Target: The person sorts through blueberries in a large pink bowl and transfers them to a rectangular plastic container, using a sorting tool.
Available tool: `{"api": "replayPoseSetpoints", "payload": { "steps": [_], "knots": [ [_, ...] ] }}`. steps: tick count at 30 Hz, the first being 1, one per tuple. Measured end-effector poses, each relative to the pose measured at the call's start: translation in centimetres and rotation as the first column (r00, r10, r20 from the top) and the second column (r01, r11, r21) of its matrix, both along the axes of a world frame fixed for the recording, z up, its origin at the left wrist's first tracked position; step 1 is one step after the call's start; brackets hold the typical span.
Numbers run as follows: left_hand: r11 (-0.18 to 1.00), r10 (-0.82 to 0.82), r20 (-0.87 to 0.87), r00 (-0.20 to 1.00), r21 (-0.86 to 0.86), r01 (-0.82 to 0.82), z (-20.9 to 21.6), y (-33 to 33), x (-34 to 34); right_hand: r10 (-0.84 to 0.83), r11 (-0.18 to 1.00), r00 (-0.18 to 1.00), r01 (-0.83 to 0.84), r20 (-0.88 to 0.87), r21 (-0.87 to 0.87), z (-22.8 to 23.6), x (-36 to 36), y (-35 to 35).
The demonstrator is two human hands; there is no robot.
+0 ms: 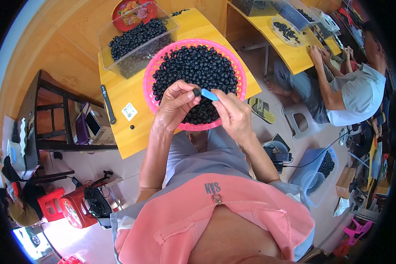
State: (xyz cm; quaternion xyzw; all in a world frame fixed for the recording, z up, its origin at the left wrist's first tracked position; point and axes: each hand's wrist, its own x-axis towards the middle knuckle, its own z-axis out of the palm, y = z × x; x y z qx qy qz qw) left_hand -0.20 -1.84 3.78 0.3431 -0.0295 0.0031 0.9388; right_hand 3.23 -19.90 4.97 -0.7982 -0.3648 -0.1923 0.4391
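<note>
In front of me a pink plastic basket (pixel 148 94) holds a heap of small round black pieces (pixel 196 64), some showing a hole. Above its near part, my left hand (pixel 177 104) pinches one black piece (pixel 196 92) between thumb and fingers. My right hand (pixel 234 112) grips a slim light-blue stick-like tool (pixel 210 95), whose tip meets that piece. The tool's exact kind cannot be made out. Behind the basket to the left, a clear plastic bin (pixel 114 69) contains more black pieces. One loose piece (pixel 132 127) lies on the yellow table (pixel 126 143).
A dark long-handled tool (pixel 108 104) and a white card (pixel 129 111) lie left on the table; a red floral tray (pixel 124 15) stands behind. At right, another person (pixel 352 94) sits at a second yellow table (pixel 295 59). A blue tub (pixel 310 165) stands on the floor.
</note>
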Motion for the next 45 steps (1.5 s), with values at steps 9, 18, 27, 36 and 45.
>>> {"api": "replayPoseSetpoints", "payload": {
  "steps": [9,18,27,36,45],
  "knots": [
    [0.847,0.316,0.064,0.947,0.431,-0.312,2.4,6.4,3.6,-0.246,0.966,0.969,0.244,-0.005,-0.08,-2.9,2.6,-0.9],
    [0.517,0.572,0.258,0.778,0.623,-0.587,5.4,14.7,11.8,-0.373,0.928,0.926,0.372,-0.058,-0.027,-4.2,3.3,-1.1],
    [0.135,0.054,0.343,0.938,0.928,-0.347,-0.6,4.3,13.1,-0.324,0.939,0.929,0.339,-0.179,0.059,-3.7,3.3,-1.3],
    [-0.274,-0.118,0.433,0.894,0.851,-0.448,-5.1,0.6,13.5,-0.337,0.929,0.936,0.348,-0.102,0.123,-4.4,3.5,-1.2],
    [-0.212,-0.03,0.363,0.932,0.908,-0.36,-5.7,0.3,12.9,-0.338,0.93,0.934,0.35,-0.116,0.113,-4.2,3.4,-1.4]
  ]
}}
